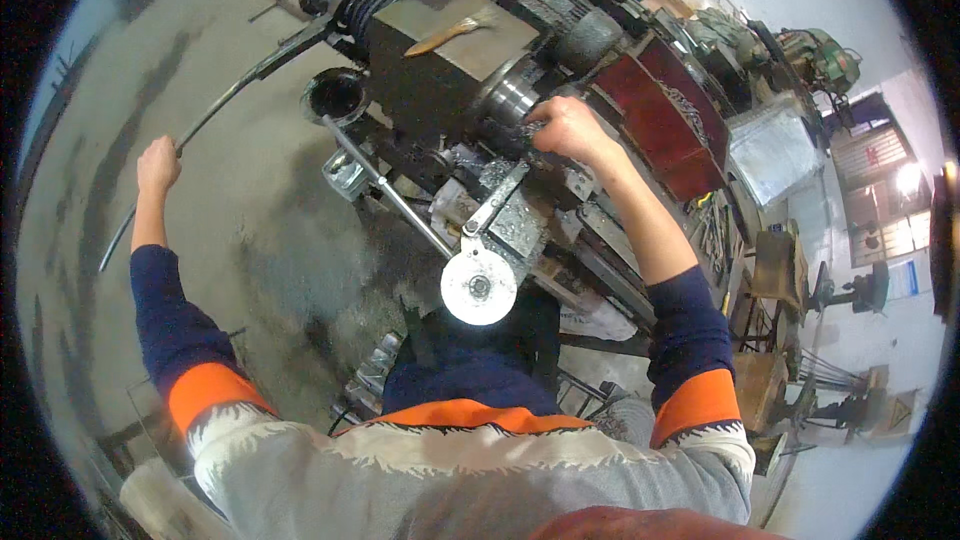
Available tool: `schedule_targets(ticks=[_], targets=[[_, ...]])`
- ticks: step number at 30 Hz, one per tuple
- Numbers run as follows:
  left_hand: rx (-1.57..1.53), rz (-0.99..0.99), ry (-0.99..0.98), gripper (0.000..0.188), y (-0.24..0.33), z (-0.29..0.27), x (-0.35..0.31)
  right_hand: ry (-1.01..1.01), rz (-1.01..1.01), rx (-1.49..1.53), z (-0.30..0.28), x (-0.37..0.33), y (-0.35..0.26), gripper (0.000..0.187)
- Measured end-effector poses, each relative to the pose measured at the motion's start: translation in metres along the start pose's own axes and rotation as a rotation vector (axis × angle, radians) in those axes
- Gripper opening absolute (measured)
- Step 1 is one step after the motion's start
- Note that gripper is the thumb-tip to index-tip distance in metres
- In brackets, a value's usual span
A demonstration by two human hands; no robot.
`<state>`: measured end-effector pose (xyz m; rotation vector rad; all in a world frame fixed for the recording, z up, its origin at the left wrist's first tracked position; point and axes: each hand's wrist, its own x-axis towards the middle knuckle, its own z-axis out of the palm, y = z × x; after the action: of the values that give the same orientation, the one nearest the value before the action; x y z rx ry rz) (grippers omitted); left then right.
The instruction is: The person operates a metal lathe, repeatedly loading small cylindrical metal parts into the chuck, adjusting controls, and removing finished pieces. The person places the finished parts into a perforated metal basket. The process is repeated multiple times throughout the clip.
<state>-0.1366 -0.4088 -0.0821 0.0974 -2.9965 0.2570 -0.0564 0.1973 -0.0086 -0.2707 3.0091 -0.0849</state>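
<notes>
My left hand (158,166) is wrapped round a long metal lever rod (222,100), which runs up to the far left end of a lathe. My right hand (568,130) is closed at the front of the shiny round chuck (508,95). Its fingers touch the chuck's face; whatever they pinch there is hidden. Behind the chuck stands the boxy dark headstock (400,75), with a tan, tapered wooden-looking piece (450,36) lying on top. Nearer to me, a pale round disc (478,287) sits on the lathe's carriage (515,223), which is strewn with metal chips.
A silver bar (400,202) slants across the lathe's front. Behind the chuck is a dark red panel (655,125) with metal shavings. Further right are a silvery sheet (775,152), a green machine (820,60) and benches with vises (850,290). Concrete floor (270,210) lies to the left.
</notes>
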Motion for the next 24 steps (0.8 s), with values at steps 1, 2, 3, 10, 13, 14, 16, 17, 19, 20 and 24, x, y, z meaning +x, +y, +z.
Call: schedule_targets(ticks=[1,2,3,10,13,14,16,17,19,20,24], targets=[[-0.017,0.031,0.033,0.012,-0.001,0.005,0.005,0.021,0.000,-0.005,0.000,0.000,0.000,0.038],[0.011,0.118,0.052,0.012,0.000,0.006,0.007,-0.014,0.031,-0.003,-0.006,-0.003,-0.007,0.038],[0.038,0.206,0.071,0.012,0.000,0.006,0.009,-0.049,0.063,-0.002,-0.013,-0.006,-0.014,0.037],[0.091,0.463,0.287,0.011,-0.036,0.028,0.037,0.026,0.076,0.116,0.002,-0.003,-0.001,0.034],[0.071,0.497,0.294,0.010,-0.026,0.025,0.036,-0.031,0.048,0.051,-0.007,-0.010,-0.005,0.034],[0.104,0.438,0.286,0.009,-0.026,0.029,0.038,-0.002,0.026,0.063,-0.004,-0.011,-0.003,0.035],[0.131,0.300,0.176,0.008,-0.011,0.025,0.042,0.009,0.067,0.052,0.002,-0.011,0.003,0.036],[0.101,0.233,0.145,0.013,-0.008,0.024,0.043,0.075,0.037,0.078,-0.001,-0.018,-0.004,0.036],[-0.073,0.267,0.234,0.022,0.011,0.013,0.042,0.198,-0.134,0.055,-0.002,-0.028,0.007,0.037],[-0.257,0.342,0.387,0.026,0.034,0.006,0.037,0.314,-0.128,0.078,-0.007,-0.041,0.007,0.037],[-0.852,0.243,0.437,0.032,0.136,0.032,0.001,0.646,-0.092,0.130,-0.017,-0.129,0.031,0.041]])
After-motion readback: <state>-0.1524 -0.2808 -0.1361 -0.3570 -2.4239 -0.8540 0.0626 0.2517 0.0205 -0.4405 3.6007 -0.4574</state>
